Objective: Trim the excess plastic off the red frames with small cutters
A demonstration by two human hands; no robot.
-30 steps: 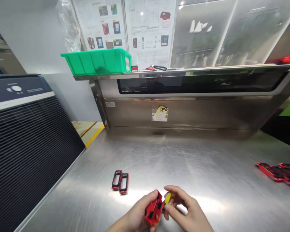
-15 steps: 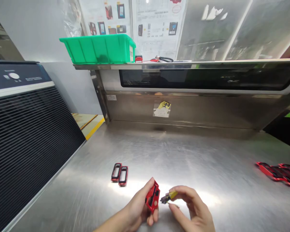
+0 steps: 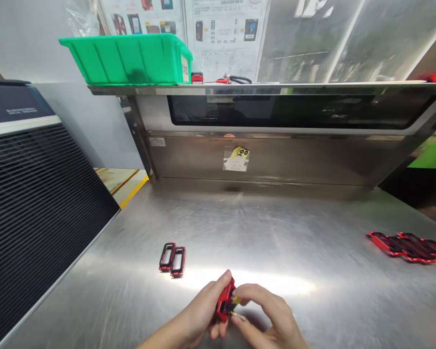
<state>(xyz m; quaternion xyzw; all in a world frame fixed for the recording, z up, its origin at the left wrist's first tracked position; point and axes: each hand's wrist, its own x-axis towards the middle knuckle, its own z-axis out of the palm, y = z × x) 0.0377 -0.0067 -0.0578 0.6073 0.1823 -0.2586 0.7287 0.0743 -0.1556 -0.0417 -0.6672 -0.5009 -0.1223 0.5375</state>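
Scene's looking bright, light prob. coming from above, w/ a white glare band spreading across the steel bench (image 3: 269, 283) just past the hands. The right hand (image 3: 265, 310) is casting a soft shadow on the steel. Up top, the glass panels (image 3: 349, 43) are throwing back pale reflections. Wide lens is warping the edges: the shelf (image 3: 276, 88) is sloping, the vent panel (image 3: 39, 218) is leaning hard at left. Fine detail is going slightly soft.

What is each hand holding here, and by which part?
The left hand grips the red frame by its near side; the right hand pinches a small yellow piece in its fingertips, right by the frame.
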